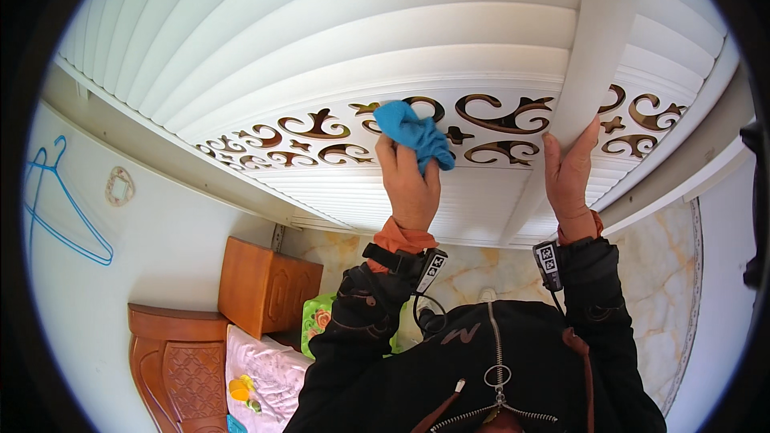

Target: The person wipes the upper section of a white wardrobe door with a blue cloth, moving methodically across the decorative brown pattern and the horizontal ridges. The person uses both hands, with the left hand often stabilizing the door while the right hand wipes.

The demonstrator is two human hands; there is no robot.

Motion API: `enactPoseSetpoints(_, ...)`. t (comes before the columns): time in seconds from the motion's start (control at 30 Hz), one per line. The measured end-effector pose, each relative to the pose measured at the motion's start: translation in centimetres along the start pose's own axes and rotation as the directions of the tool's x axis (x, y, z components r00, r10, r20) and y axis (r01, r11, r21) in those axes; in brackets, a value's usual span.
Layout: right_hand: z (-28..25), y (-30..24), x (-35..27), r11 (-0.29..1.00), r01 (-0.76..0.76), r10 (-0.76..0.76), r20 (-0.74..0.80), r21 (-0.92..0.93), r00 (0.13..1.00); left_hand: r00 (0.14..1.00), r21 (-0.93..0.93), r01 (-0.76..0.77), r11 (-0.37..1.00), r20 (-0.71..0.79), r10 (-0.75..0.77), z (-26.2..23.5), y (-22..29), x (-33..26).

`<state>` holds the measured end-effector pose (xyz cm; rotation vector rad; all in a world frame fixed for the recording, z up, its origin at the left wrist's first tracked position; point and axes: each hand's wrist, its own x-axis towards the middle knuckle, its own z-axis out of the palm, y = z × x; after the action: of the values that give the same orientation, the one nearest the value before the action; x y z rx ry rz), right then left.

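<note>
A white louvred door panel (361, 40) with a band of cut-out scrollwork (501, 114) fills the space before me. My left hand (407, 188) presses a crumpled blue cloth (413, 135) against this band, near its middle; the cloth hides part of the cut-outs. To the right, my right hand (570, 176) grips the edge of a smooth white upright (597, 48), thumb on one side and fingers on the other. Black sleeves with orange cuffs cover both forearms, and a small device is strapped at each wrist.
Blue clothes hangers (72, 200) hang on the white wall at the left. Below them stand a brown wooden cabinet (265, 285) and a carved wooden headboard (180, 361), beside pink bedding (265, 373). A green floral item (317, 317) sits near the cabinet. The floor (654, 273) is marble-patterned.
</note>
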<state>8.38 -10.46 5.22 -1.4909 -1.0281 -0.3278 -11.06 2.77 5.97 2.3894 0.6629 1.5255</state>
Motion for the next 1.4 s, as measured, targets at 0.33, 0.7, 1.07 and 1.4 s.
enactPoseSetpoints(0.33, -0.2, 0.9, -0.3, 0.986, 0.026, -0.036, -0.054, -0.164, 0.998, 0.999, 0.092, 0.024, 0.995, 0.021, -0.026, -0.9, -0.1, 1.2)
enactPoseSetpoints(0.7, -0.1, 2.0, -0.7, 0.993, 0.017, -0.021, -0.036, -0.119, 0.999, 0.963, 0.194, 0.153, 0.969, -0.248, -0.103, -4.7, -4.1, 2.0)
enactPoseSetpoints(1.07, 0.1, 1.6, -0.7, 0.997, 0.035, -0.036, -0.01, -0.071, 0.999, 0.991, -0.012, 0.089, 0.996, -0.103, -0.09, -0.4, -0.9, 0.3)
enactPoseSetpoints(1.4, 0.4, 1.3, -0.7, 0.997, 0.019, -0.021, -0.032, -0.078, 0.999, 0.994, -0.106, 0.06, 0.993, -0.087, -0.069, -0.3, 2.3, 2.1)
